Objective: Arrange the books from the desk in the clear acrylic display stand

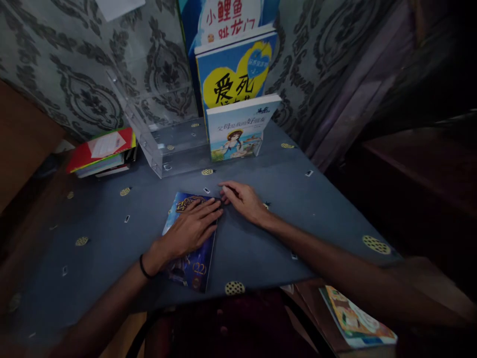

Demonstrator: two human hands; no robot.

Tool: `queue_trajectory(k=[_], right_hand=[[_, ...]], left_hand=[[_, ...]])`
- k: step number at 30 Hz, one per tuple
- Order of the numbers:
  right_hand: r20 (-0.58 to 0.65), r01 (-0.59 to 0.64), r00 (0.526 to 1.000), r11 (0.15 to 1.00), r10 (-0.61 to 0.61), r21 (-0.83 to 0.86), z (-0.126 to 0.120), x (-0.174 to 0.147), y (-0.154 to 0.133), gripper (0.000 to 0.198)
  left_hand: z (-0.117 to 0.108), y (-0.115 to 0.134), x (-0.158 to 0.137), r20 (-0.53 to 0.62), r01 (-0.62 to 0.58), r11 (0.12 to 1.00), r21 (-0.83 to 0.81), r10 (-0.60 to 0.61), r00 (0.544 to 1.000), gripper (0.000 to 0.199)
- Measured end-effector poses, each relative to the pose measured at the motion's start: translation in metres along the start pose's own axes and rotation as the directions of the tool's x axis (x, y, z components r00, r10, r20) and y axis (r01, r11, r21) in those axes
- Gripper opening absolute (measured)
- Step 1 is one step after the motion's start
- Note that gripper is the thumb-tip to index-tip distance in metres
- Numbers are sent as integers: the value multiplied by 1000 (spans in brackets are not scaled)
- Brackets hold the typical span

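Observation:
A dark blue book (201,256) with "(22)" on its cover lies on the table near its front edge. My left hand (190,226) rests flat across this cover, fingers stretched toward the book's upper right corner and covering much of the picture. Just right of that corner is my right hand (244,201), low at the tabletop, fingers loosely curled and apart. I see nothing in it; whether its fingertips touch the book's corner I cannot tell. Behind both hands, a white book with a girl on its cover (238,132) stands upright in a clear acrylic rack (160,164).
Behind the white book stand a blue-and-yellow book (208,69) and a taller blue one (190,25). A book stack with a red top (97,149) lies left of the rack. More books (361,320) sit below the table (283,268) at right. A patterned curtain (82,89) hangs behind.

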State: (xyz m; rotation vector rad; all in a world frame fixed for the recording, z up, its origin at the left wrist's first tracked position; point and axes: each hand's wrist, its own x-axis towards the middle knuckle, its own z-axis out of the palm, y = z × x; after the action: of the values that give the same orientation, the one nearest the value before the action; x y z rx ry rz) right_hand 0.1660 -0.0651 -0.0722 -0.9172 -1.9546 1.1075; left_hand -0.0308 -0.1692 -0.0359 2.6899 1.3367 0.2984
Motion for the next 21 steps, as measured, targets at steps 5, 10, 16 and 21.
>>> queue_trajectory(k=[5, 10, 16, 21], right_hand=[[14, 20, 1000, 1000, -20, 3, -1, -1, 2, 34], [7, 33, 999, 997, -33, 68, 2, 2, 2, 34], [76, 104, 991, 993, -109, 63, 6, 16, -3, 34], [110, 175, 980, 983, -169, -55, 11, 31, -6, 34]], left_hand=[[-4, 22, -26, 94, -34, 999, -25, 36, 995, 53], [10, 24, -27, 25, 46, 998, 49, -48, 999, 48], [13, -8, -6, -70, 228, 964, 134, -221, 973, 44], [11, -35, 1, -159, 270, 961, 67, -256, 953, 46]])
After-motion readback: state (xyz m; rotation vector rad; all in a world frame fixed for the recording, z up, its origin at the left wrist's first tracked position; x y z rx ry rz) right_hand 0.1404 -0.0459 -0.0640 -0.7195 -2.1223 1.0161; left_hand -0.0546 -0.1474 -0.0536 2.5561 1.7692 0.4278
